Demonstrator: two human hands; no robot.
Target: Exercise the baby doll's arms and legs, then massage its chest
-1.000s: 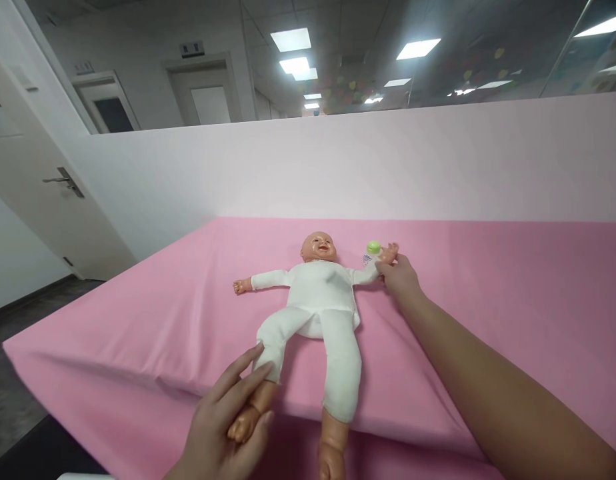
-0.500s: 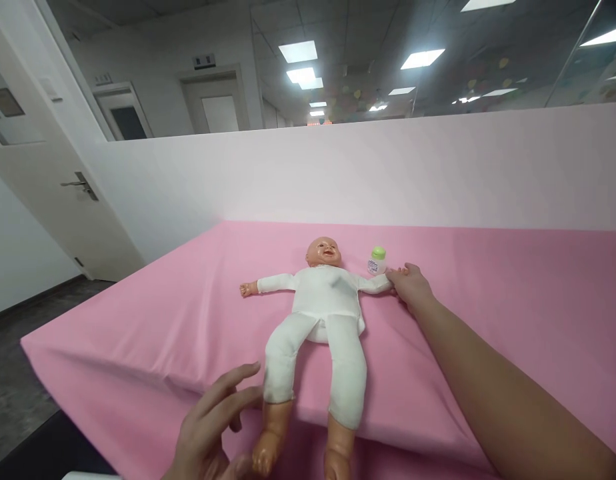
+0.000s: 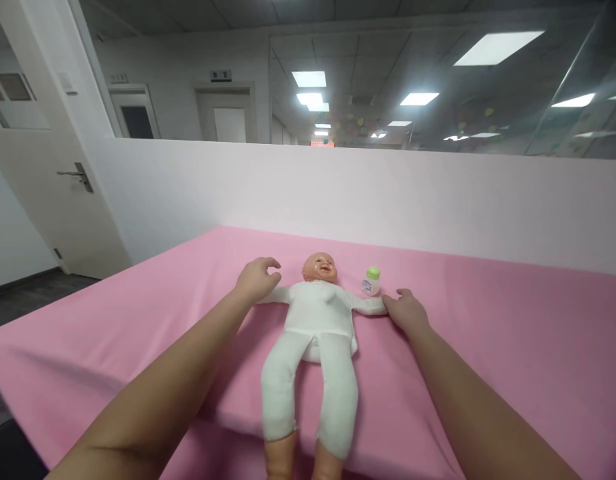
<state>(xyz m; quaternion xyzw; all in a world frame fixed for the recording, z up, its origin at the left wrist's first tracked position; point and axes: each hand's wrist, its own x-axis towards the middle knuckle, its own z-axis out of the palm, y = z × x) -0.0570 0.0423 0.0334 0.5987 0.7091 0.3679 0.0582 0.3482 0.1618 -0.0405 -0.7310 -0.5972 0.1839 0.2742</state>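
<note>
Pink cloth (image 3: 498,353) spread wide; doll (image 3: 318,307) face-up between your left hand (image 3: 258,280) and right hand (image 3: 407,313). Your right grasps one arm's end, bottle (image 3: 371,283) just beyond; your left curls over the other, grip unclear.

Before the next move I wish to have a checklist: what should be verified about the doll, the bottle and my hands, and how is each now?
1. Doll on its back on the pink cover: ok.
2. Bottle upright, green cap on: ok.
3. Right hand at the doll's sleeve end: ok.
4. Right-hand grip firm: cannot tell, fingers partly hidden.
5. Left hand gripping the other arm: cannot tell, the hand covers it.
6. Doll's feet in view: not ok, cut off.
</note>
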